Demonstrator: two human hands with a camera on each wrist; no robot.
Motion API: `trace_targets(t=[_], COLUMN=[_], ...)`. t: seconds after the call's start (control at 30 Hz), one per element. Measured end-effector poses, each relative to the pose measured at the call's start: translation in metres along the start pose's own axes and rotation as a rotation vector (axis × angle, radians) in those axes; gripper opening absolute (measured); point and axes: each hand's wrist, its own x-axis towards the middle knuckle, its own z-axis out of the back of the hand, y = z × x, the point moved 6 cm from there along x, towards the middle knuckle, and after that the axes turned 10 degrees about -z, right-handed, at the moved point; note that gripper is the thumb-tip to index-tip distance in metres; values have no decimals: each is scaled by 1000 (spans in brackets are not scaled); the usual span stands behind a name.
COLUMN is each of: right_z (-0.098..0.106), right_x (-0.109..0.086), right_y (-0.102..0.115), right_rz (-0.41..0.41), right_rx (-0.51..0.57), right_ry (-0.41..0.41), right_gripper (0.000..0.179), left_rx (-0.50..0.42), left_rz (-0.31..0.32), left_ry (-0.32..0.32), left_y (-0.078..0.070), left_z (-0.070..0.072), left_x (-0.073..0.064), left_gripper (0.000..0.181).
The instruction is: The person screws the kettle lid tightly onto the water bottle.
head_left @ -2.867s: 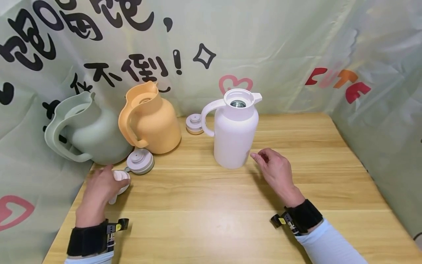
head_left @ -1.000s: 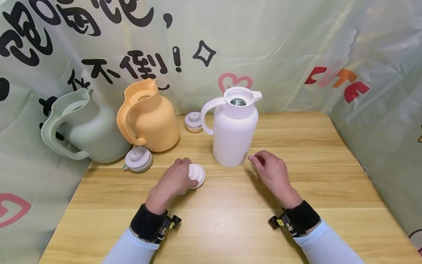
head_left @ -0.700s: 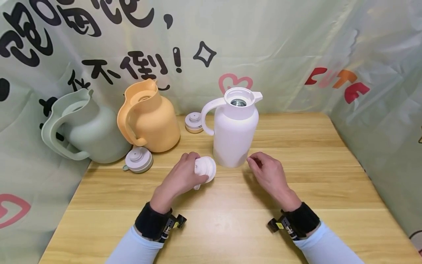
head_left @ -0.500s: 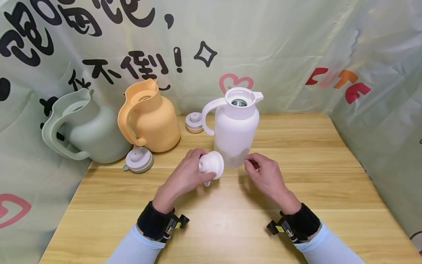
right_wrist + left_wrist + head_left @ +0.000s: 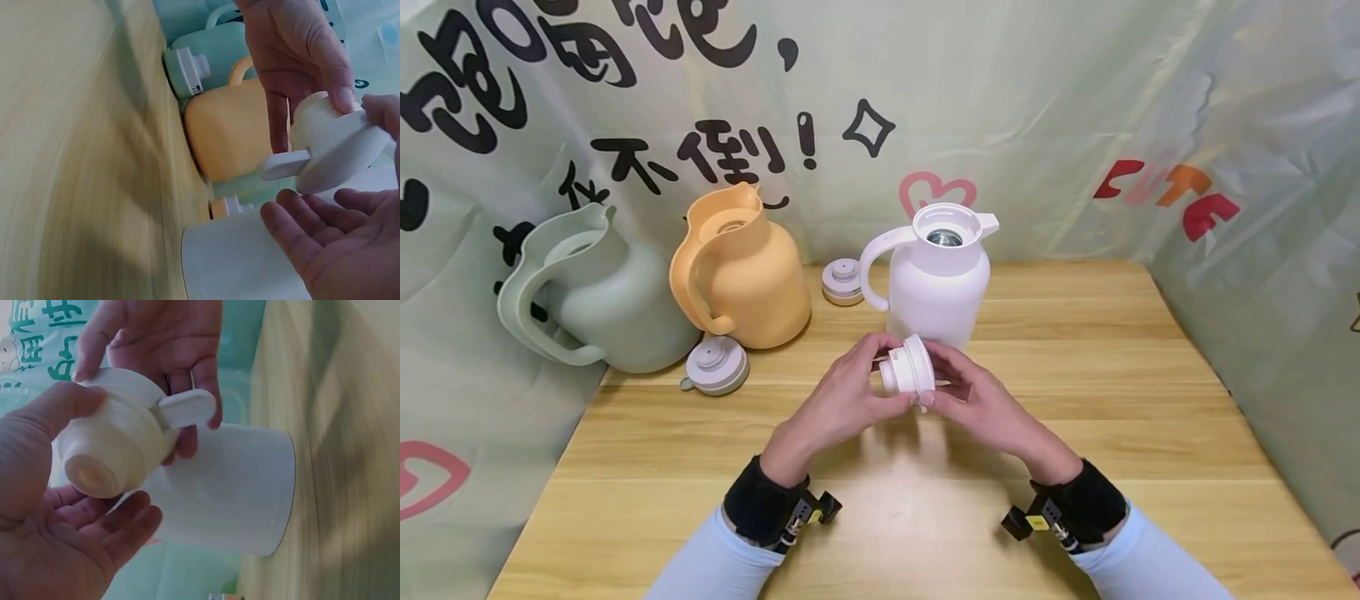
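Observation:
Just in front of the white vacuum jug [image 5: 938,292], both hands hold a white jug lid [image 5: 912,367] tipped on its side, its stepped stopper end towards the left. My left hand [image 5: 838,400] grips the stopper end between thumb and fingers. From the other side my right hand [image 5: 992,408] pinches the wide rim, its thumb at the lower edge. In the left wrist view a flat tab [image 5: 187,407] sticks out from the lid's side. The jug stands upright with its mouth uncovered; the hands hide its base in the head view.
To the left stand an orange jug [image 5: 752,283] and a grey-green jug [image 5: 625,300], both lidless. A lid with a green tab [image 5: 718,367] lies before them. Another lid with an orange base [image 5: 842,282] sits behind the white jug's handle. A printed cloth [image 5: 1037,100] hangs behind the table.
My left hand has picked up the white lid at the left, carried it right to the middle and turned it sideways. My right hand has moved left and taken hold of it too.

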Motion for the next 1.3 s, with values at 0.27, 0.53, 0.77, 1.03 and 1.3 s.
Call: trace_targets(t=[0.27, 0.53, 0.77, 1.03, 1.3], right_z=[6, 17, 47, 92, 130], right_x=[2, -5, -20, -21, 3], right_y=[5, 10, 30, 86, 133], right_rz=[64, 46, 119, 231, 155], right_rx=[119, -70, -214, -268, -342], right_ry=[-44, -200, -349, -426, -486], right_gripper=[69, 74, 85, 80, 75], left_rx=[-31, -12, -2, -37, -99], left_rz=[-51, -136, -106, 16, 68], left_ry=[3, -64, -394, -432, -314], left_y=[-6, -12, -12, -7, -4], left_z=[-1, 18, 60, 79, 68], left_x=[3, 9, 22, 58, 86], left_gripper=[66, 74, 42, 55, 52])
